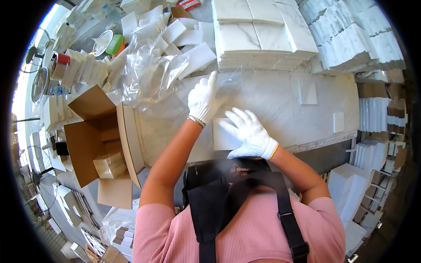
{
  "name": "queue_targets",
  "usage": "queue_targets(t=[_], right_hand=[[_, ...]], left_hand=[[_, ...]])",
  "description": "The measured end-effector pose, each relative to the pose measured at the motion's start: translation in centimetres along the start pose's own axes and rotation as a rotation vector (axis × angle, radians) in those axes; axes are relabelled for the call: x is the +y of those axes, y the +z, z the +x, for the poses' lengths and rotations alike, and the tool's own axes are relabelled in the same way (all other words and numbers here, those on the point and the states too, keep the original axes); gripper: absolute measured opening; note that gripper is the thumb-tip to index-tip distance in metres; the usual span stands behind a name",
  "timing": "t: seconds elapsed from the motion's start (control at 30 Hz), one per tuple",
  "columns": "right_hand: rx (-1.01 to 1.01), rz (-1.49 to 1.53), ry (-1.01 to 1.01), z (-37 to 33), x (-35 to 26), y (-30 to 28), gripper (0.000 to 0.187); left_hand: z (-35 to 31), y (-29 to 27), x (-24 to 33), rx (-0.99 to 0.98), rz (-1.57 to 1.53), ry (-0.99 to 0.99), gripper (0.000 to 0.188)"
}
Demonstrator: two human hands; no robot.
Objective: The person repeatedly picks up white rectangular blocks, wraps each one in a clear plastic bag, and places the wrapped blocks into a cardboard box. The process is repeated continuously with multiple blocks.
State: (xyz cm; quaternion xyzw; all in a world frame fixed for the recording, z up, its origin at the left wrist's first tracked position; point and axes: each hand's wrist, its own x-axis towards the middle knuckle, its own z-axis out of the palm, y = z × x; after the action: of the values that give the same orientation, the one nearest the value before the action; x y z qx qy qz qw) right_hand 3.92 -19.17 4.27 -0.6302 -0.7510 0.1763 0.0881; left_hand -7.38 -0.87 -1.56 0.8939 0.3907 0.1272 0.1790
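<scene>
Both my hands wear white knit gloves. My left hand is raised over the marble worktop, seen edge-on with its fingers stretched forward and no object visible in them. A scrap of clear film lies just right of its fingertips. My right hand is spread with its palm down, over a pale marble tile close to my body. It covers the tile's right part; whether the palm presses on the tile I cannot tell. Crumpled clear plastic bags lie left of my left hand.
An open cardboard box with wrapped tiles inside stands at left. Stacked marble tiles line the back, with more stacks at far right. Two loose tiles, one square and one narrow, lie on the worktop.
</scene>
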Motion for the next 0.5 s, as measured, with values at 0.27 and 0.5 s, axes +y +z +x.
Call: queue_targets(t=[0.27,0.5], right_hand=[[0.122,0.301,0.086,1.5,2.2,2.4,0.067],[0.348,0.096,0.081,1.8,3.5,2.6,0.038]], left_hand=[[2.1,0.9,-1.5,-0.121,-0.02,0.006,0.036],[2.7,1.5,-2.1,-0.087,-0.025,0.013,0.022]])
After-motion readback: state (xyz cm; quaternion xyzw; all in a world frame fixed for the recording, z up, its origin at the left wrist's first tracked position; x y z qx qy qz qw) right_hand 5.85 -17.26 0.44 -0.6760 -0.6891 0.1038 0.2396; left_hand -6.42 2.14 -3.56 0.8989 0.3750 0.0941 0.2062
